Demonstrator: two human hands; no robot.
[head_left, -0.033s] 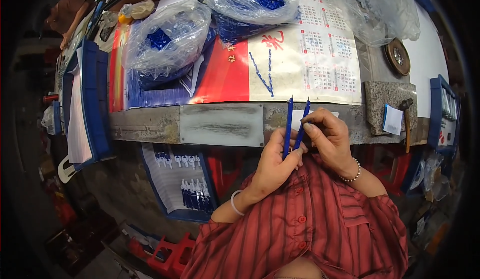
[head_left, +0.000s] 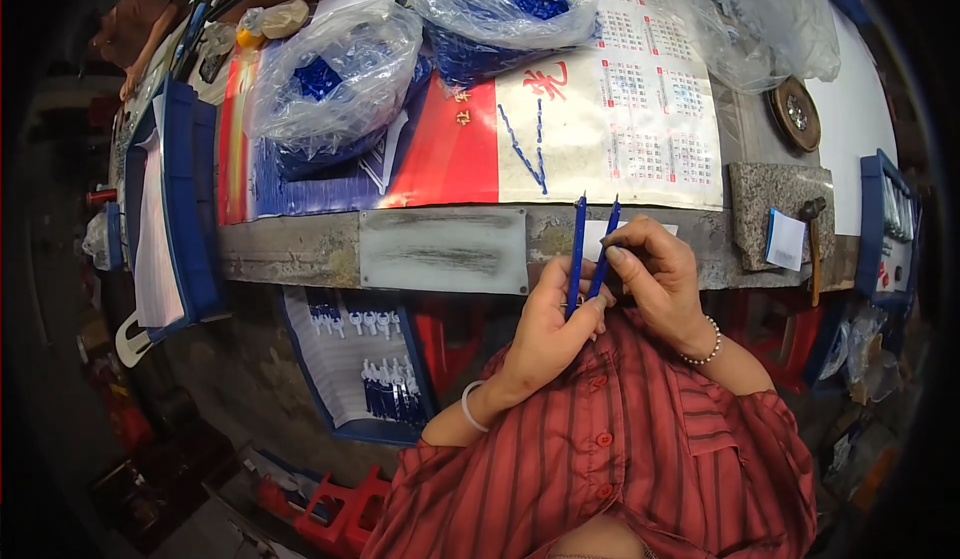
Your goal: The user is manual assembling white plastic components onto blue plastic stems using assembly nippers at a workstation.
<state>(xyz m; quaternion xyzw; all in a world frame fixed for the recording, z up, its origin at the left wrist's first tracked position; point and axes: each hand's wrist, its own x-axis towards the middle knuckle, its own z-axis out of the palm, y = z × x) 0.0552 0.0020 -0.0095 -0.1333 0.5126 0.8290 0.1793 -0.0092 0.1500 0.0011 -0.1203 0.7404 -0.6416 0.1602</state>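
My left hand grips a slim blue pen barrel and holds it upright just in front of the workbench edge. Right beside it, my right hand pinches a second blue pen barrel near its upper half; this one leans slightly right. The two barrels stand close together, almost parallel, with their lower ends hidden between my fingers. Both hands are close to my chest, over my red striped shirt.
A calendar sheet covers the bench, with a row of small blue parts on it. Clear bags of blue parts lie behind. Blue trays are at left and below; a stone block and hammer are at right.
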